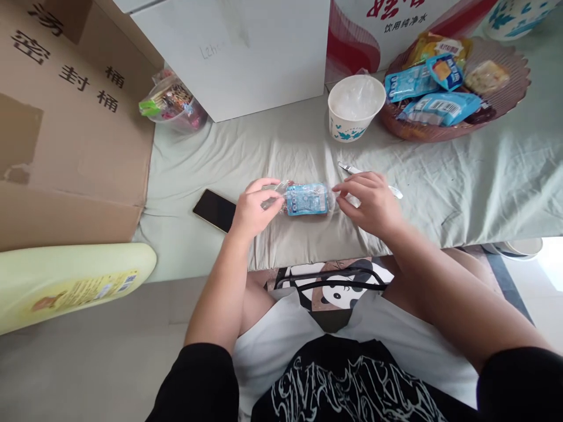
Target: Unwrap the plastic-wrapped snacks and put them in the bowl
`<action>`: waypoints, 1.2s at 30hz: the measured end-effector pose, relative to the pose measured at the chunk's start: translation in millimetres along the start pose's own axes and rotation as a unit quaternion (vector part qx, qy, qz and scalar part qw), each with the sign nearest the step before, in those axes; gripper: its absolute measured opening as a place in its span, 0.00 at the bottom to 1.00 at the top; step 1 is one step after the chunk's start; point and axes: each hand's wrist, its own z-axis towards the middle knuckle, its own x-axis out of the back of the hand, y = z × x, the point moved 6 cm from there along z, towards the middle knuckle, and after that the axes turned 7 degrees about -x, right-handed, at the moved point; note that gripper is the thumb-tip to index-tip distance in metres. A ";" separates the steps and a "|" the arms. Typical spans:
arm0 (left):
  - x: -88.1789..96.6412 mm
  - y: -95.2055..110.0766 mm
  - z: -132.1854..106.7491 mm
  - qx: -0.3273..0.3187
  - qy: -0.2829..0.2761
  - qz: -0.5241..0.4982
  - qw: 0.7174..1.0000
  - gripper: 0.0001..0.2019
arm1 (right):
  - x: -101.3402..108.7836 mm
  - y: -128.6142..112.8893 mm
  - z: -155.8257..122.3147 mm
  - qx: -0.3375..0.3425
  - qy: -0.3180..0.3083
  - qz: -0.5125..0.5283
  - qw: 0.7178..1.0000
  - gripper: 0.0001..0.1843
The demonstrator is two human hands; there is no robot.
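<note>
A blue snack packet (307, 199) wrapped in clear plastic lies on the cloth-covered table in front of me. My left hand (257, 205) pinches the gathered plastic at the packet's left end between thumb and fingers. At the opposite end, my right hand (369, 202) has its fingertips bent against the clear wrap; whether they grip it is hard to make out. Just beyond the right hand is a slim cutter-like tool (349, 168), partly hidden under that hand. A dark phone (214, 210) rests beside my left wrist.
Behind the packet stand a paper cup (352, 124) with clear plastic inside and a ribbed bowl (444, 136) of snack packets. A white box (264, 64) and a clear tub (187, 117) are at the back. A large carton (79, 146) bounds the left side.
</note>
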 end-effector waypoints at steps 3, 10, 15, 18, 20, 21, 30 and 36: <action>16.7 16.6 -10.2 -0.012 0.079 -0.030 0.996 0.05 | 8.7 -6.7 -6.1 0.001 0.020 -0.009 1.000 0.07; 18.6 53.4 -45.5 0.042 0.009 -0.171 0.984 0.06 | 25.5 -38.1 -36.1 0.099 0.005 -0.002 0.995 0.17; -8.3 76.7 -56.5 0.060 -0.264 -0.281 0.921 0.11 | -2.5 -49.2 -50.0 0.175 -0.141 -0.053 0.973 0.23; 0.0 67.6 -39.3 0.055 -0.129 -0.260 0.955 0.07 | -12.5 -40.2 -50.2 0.128 -0.195 -0.092 0.968 0.24; 3.8 53.0 -28.2 0.064 -0.012 -0.194 0.979 0.15 | -13.2 -31.3 -46.4 0.066 -0.179 -0.143 0.971 0.22; 0.8 45.6 -24.0 0.073 0.009 -0.166 0.983 0.20 | -12.1 -27.9 -44.0 0.037 -0.159 -0.166 0.973 0.20; -25.5 19.7 -16.7 0.199 -0.034 -0.332 0.922 0.08 | -17.8 -40.8 -32.6 0.068 -0.067 -0.136 0.986 0.28; -43.5 36.7 -19.8 0.304 0.011 -0.627 0.717 0.08 | -35.6 -33.5 -37.2 0.042 -0.127 -0.053 0.990 0.55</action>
